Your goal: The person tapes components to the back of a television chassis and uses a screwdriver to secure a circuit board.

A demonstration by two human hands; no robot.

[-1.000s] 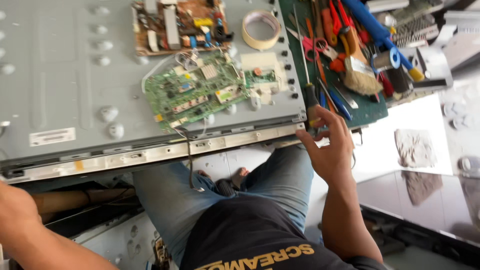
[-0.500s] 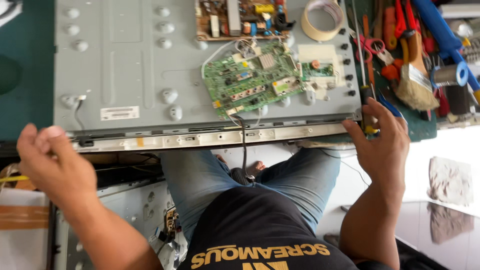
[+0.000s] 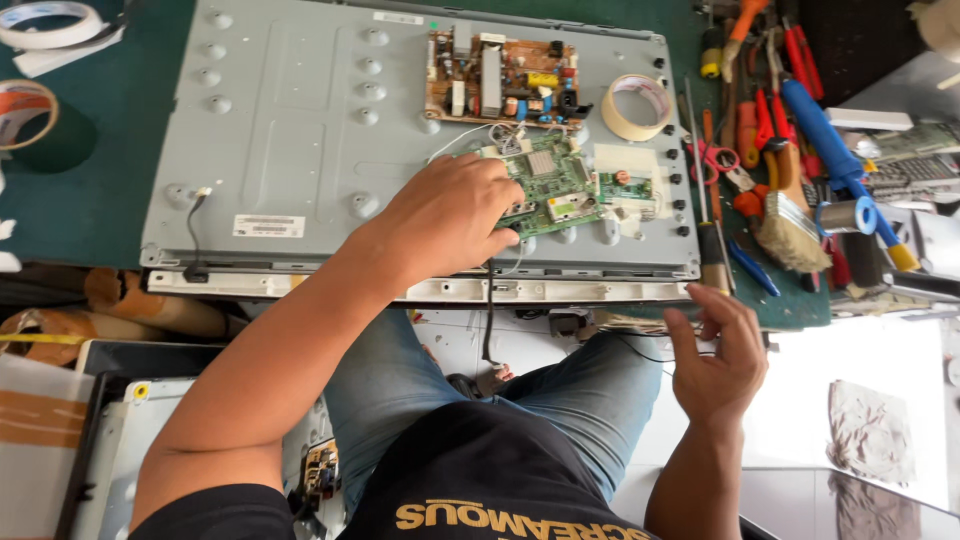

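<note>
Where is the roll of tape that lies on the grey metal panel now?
In the head view, the roll of tape lies near the upper right corner of the grey metal panel, just right of the brown circuit board and above the green circuit board.

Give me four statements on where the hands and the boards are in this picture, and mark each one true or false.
1. The left hand rests on the green circuit board. True.
2. The right hand grips the paintbrush. False: it is open and empty by the near edge of the grey metal panel.
3. A roll of tape lies on the panel, beside the brown circuit board. True.
4. The green circuit board sits off the panel on the green mat. False: it sits on the panel.
</note>
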